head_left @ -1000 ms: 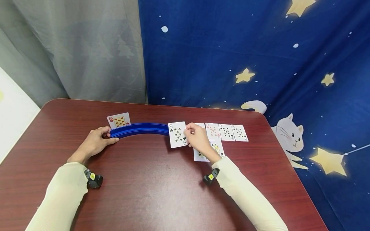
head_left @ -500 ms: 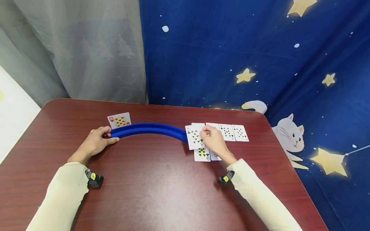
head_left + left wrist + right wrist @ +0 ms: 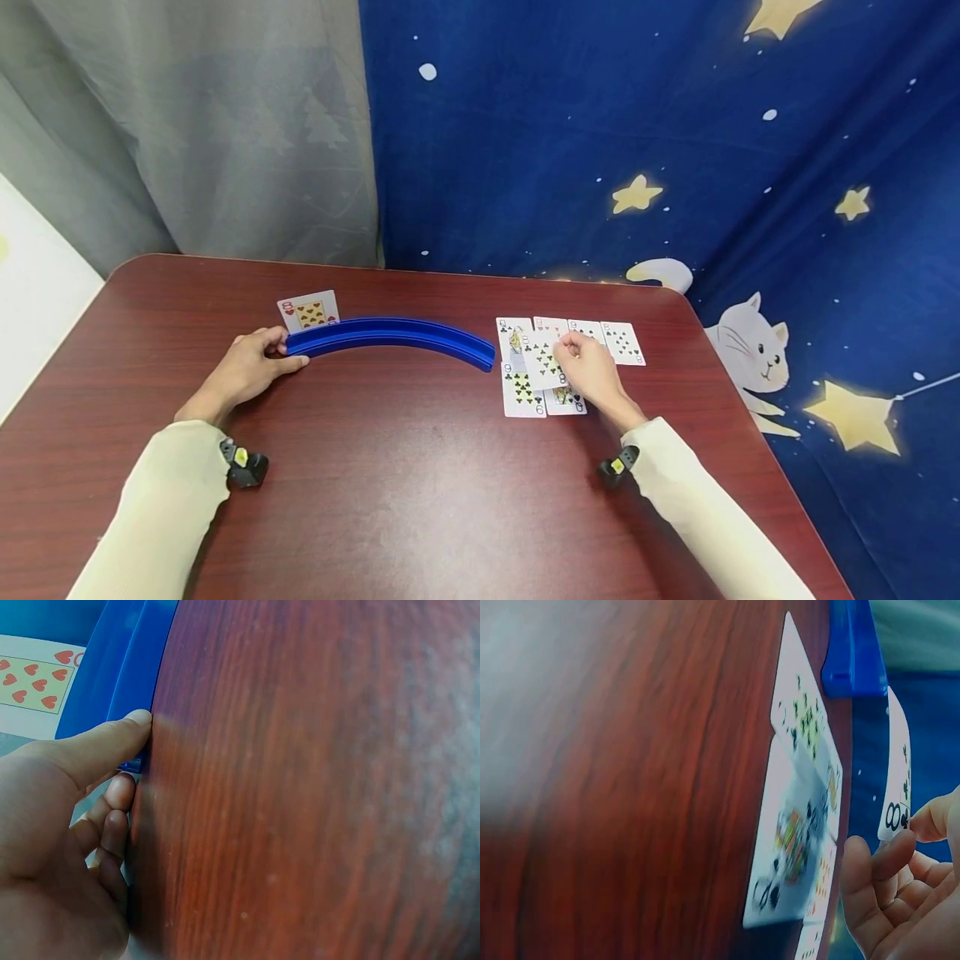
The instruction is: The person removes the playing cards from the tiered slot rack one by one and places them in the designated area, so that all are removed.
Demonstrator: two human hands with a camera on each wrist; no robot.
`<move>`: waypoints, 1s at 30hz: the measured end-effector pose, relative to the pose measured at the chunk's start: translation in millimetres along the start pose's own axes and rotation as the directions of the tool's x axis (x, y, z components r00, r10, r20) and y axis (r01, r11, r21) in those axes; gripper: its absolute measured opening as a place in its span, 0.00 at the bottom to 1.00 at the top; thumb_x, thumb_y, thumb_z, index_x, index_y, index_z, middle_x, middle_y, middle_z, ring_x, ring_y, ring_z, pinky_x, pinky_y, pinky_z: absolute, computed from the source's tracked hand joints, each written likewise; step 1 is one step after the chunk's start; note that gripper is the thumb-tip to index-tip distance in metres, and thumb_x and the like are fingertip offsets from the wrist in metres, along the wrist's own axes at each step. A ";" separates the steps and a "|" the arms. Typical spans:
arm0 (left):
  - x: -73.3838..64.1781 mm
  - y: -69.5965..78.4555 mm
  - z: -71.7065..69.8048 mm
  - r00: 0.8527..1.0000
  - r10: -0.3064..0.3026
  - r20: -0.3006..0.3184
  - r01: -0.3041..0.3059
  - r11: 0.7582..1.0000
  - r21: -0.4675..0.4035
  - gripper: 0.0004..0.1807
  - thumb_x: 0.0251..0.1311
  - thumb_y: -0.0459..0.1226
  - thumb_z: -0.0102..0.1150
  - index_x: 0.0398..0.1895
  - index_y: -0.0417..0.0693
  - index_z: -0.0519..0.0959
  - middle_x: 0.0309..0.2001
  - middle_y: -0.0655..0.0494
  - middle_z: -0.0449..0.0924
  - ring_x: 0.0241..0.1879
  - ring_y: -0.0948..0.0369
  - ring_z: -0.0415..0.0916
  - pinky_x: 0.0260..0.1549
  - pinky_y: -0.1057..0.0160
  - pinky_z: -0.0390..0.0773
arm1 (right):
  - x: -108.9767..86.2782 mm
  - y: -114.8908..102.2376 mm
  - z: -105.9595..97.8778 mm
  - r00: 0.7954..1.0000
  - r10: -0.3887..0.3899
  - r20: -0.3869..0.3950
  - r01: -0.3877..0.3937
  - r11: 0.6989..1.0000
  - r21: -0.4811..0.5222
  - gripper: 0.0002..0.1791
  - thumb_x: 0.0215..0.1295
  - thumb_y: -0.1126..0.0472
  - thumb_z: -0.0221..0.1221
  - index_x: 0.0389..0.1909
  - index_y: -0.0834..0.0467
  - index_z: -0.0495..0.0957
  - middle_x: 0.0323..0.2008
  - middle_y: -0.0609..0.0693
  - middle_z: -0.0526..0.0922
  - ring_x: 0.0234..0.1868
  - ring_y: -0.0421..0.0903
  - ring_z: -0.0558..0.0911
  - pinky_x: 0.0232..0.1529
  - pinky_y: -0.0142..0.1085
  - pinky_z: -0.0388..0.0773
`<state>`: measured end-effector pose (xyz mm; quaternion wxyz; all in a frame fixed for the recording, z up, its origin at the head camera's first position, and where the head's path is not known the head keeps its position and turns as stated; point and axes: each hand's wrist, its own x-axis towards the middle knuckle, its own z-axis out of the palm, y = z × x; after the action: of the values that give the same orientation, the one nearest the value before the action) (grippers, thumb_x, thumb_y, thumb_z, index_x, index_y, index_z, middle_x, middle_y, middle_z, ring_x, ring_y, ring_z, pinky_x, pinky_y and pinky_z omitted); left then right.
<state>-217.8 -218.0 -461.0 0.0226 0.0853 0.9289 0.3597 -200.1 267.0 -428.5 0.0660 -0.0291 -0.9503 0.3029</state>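
Observation:
A blue curved card holder stands on the table, its left end gripped between the thumb and fingers of my left hand. Behind that end an eight of hearts shows, its lower part hidden by the holder. My right hand pinches an eight of clubs by its right edge; the right wrist view shows this card raised above the tabletop. Beneath it lie face-up cards: a nine of clubs, a partly covered queen and another face card.
More face-up cards continue the back row to the right, ending with a spot card. They lie on the dark red table. A grey curtain and a blue star-patterned curtain hang behind its far edge.
My right hand has carried the eight of clubs rightward, away from the holder's right end and over the laid-out cards. The left hand and the holder have stayed put.

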 end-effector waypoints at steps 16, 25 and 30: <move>1.2 -2.3 1.1 1.000 -0.006 0.005 0.006 1.000 -0.004 0.18 0.64 0.44 0.65 0.31 0.44 0.68 0.32 0.47 0.68 0.40 0.49 0.68 0.36 0.55 0.61 | -11.3 46.3 -19.8 1.000 0.014 0.019 -0.011 0.988 -0.153 0.10 0.67 0.54 0.54 0.34 0.53 0.81 0.20 0.45 0.74 0.26 0.46 0.73 0.32 0.40 0.66; 0.5 0.0 0.6 1.000 0.007 -0.008 -0.007 1.000 -0.003 0.17 0.63 0.42 0.66 0.30 0.43 0.68 0.30 0.49 0.67 0.38 0.50 0.67 0.36 0.55 0.62 | -14.0 60.8 -26.2 0.999 0.030 0.023 -0.025 0.981 -0.192 0.11 0.68 0.53 0.53 0.37 0.54 0.81 0.21 0.45 0.74 0.30 0.47 0.75 0.34 0.40 0.67; -0.6 0.0 0.1 1.000 0.013 -0.011 -0.013 1.000 0.002 0.17 0.63 0.41 0.66 0.30 0.43 0.67 0.30 0.49 0.67 0.38 0.50 0.67 0.36 0.55 0.62 | -16.3 66.9 -30.5 0.999 0.043 0.007 -0.041 0.980 -0.194 0.10 0.67 0.53 0.54 0.36 0.55 0.80 0.22 0.46 0.74 0.30 0.48 0.76 0.34 0.40 0.67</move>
<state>-217.2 -218.0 -461.1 0.0148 0.0895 0.9288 0.3592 -178.6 337.4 -444.4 0.0514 -0.0537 -0.9748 0.2105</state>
